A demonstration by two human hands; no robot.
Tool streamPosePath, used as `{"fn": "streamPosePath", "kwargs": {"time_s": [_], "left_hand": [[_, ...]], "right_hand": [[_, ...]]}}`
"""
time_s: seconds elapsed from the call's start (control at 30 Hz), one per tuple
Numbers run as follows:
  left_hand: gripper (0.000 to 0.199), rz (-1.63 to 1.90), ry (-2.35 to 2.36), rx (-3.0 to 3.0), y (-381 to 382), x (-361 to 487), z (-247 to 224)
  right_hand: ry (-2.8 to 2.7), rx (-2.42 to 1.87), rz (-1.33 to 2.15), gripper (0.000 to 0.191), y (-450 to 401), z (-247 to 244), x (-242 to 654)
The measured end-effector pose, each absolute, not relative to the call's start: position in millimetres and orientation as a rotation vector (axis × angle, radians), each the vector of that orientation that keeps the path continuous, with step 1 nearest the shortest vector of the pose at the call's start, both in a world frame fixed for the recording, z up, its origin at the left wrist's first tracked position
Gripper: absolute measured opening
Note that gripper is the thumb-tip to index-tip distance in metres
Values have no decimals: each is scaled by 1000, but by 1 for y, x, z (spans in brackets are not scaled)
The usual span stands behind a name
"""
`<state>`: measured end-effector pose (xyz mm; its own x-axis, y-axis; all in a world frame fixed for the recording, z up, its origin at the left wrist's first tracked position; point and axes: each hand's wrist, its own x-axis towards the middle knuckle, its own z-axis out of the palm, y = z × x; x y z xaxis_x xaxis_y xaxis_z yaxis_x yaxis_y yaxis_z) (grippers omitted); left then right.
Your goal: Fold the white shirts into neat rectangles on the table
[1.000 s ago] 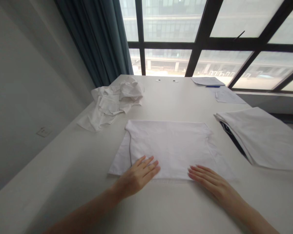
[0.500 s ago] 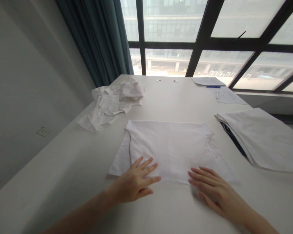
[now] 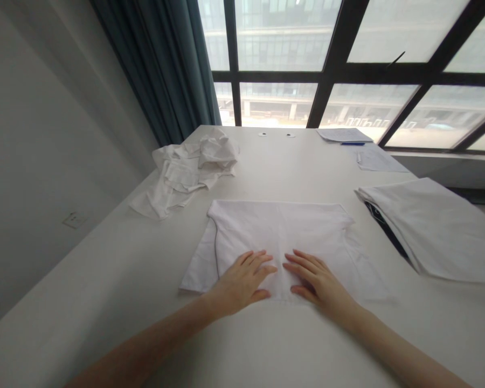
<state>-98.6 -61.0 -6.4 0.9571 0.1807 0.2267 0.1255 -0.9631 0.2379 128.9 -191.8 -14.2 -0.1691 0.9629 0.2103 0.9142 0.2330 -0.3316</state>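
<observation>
A folded white garment, which looks like a T-shirt [image 3: 283,226], lies spread on the white table in front of me. Its wider lower corners stick out at left and right, and a dark curved line runs down its left part. My left hand [image 3: 244,280] rests on the near left-middle of the cloth, fingers stretched out. Just right of the centre crease, my right hand [image 3: 315,280] touches the cloth with its fingers extended and slightly bent. The two hands point inward, a small gap between their fingertips. Neither hand holds anything.
Crumpled white cloth [image 3: 189,170] lies at the table's left edge. To the right is a folded white cloth stack [image 3: 436,231] with something dark beneath its left edge. Papers [image 3: 343,134] and a blue pen [image 3: 352,144] lie at the far right, before the windows.
Both hands have moved inward and slightly away from me over the garment, the right one farther, from its near right edge toward the middle. The garment looks unchanged.
</observation>
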Motion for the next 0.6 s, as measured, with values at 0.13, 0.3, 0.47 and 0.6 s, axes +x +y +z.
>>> {"fn": "streamPosePath", "kwargs": {"time_s": [0.13, 0.3, 0.47, 0.6], "left_hand": [[46, 289, 172, 2916, -57, -103, -10], [48, 256, 109, 2964, -55, -105, -10], [53, 224, 59, 2981, -54, -106, -9], [55, 193, 28, 2969, -54, -109, -7]], "right_hand": [[-2233, -1792, 176, 59, -194, -19, 133], [-2297, -1804, 118, 66, -197, -20, 135], [-2326, -1795, 68, 77, -197, -23, 136], [-2318, -1813, 21, 81, -198, -24, 137]]}}
